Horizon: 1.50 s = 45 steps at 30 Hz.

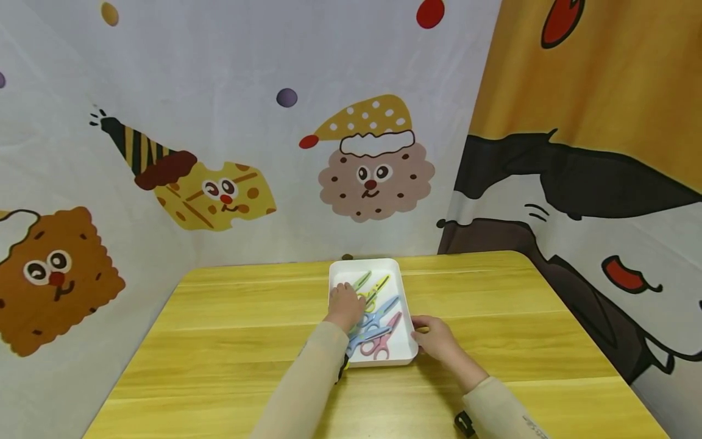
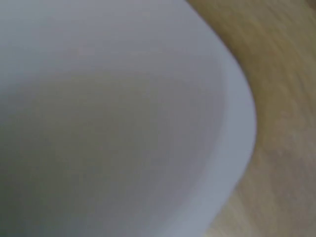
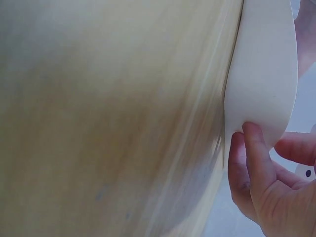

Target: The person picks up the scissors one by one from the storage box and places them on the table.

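Observation:
A white tray [image 1: 408,341] on the table holds several pairs of scissors: green scissors [image 1: 362,280], yellow scissors [image 1: 381,283], blue scissors [image 1: 389,303] and pink scissors [image 1: 379,349]. My left hand [image 1: 345,306] reaches over the tray's left side, fingers down among the scissors; its fingertips are partly hidden, so I cannot tell whether they grip a pair. The left wrist view shows only the blurred tray corner [image 2: 237,123]. At the tray's right side my right hand [image 1: 436,338] holds the rim, fingers [image 3: 256,153] against the outer wall and thumb up at the edge.
The tray stands on a yellow wood-grain table [image 1: 230,341], near its far edge. Behind it hangs a curtain [image 1: 236,122] printed with cartoon cookies and cheese. A black strap end [image 1: 464,422] shows at the right sleeve [image 1: 499,408].

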Each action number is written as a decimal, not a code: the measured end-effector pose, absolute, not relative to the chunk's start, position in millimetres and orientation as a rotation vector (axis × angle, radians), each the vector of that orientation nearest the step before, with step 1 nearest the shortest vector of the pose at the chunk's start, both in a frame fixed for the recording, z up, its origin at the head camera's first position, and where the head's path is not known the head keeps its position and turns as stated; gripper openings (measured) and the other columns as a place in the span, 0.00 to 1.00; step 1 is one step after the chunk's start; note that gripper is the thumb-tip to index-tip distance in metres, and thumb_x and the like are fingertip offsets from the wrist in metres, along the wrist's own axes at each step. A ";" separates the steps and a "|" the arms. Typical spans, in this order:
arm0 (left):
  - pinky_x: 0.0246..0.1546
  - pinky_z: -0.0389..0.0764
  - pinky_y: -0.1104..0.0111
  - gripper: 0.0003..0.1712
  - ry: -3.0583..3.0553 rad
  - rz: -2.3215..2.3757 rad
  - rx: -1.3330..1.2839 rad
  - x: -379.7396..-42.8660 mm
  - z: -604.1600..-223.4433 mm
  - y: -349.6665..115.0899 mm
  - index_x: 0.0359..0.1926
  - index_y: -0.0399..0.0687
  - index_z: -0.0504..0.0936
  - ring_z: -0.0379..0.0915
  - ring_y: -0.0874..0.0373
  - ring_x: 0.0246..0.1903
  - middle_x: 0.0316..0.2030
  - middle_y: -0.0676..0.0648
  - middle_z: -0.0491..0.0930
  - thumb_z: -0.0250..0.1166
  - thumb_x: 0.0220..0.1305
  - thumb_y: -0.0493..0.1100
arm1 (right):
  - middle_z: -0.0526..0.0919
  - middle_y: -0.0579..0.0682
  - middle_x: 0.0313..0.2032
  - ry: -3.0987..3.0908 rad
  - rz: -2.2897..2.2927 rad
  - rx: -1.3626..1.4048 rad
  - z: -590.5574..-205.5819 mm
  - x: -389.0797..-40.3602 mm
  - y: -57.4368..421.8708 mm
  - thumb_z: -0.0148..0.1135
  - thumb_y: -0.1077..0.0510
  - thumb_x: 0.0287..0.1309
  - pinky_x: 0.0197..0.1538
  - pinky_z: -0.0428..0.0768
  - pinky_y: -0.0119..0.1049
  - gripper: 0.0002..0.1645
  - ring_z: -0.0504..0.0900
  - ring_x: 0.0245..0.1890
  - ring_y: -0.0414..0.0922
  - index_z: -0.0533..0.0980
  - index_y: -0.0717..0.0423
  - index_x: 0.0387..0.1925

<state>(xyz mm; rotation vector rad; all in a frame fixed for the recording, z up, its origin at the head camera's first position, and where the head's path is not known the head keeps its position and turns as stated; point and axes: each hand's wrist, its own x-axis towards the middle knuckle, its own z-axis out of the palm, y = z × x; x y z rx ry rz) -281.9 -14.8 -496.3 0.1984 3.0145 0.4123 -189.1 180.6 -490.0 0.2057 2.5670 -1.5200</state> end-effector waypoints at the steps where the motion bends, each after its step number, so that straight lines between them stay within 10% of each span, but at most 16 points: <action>1: 0.62 0.63 0.56 0.34 3.015 0.402 0.199 -281.6 -496.1 -15.1 0.60 0.24 0.65 0.65 0.42 0.55 0.52 0.32 0.70 0.48 0.70 0.53 | 0.78 0.65 0.47 2.569 -1.519 0.203 -489.8 -189.1 180.2 0.56 0.70 0.57 0.31 0.82 0.39 0.21 0.78 0.35 0.47 0.73 0.72 0.54; 12: 0.51 0.66 0.56 0.17 3.024 0.419 0.247 -279.4 -491.1 -17.0 0.39 0.34 0.74 0.64 0.46 0.41 0.38 0.39 0.70 0.50 0.68 0.46 | 0.78 0.66 0.47 2.581 -1.510 0.186 -489.4 -189.8 178.8 0.56 0.71 0.57 0.30 0.82 0.38 0.21 0.78 0.35 0.47 0.73 0.72 0.53; 45: 0.42 0.75 0.59 0.22 3.061 0.683 0.174 -284.4 -485.5 -24.3 0.39 0.37 0.79 0.67 0.47 0.39 0.38 0.42 0.71 0.74 0.45 0.46 | 0.78 0.66 0.48 2.586 -1.509 0.206 -490.4 -188.0 178.3 0.56 0.70 0.58 0.32 0.83 0.39 0.21 0.79 0.36 0.48 0.72 0.72 0.54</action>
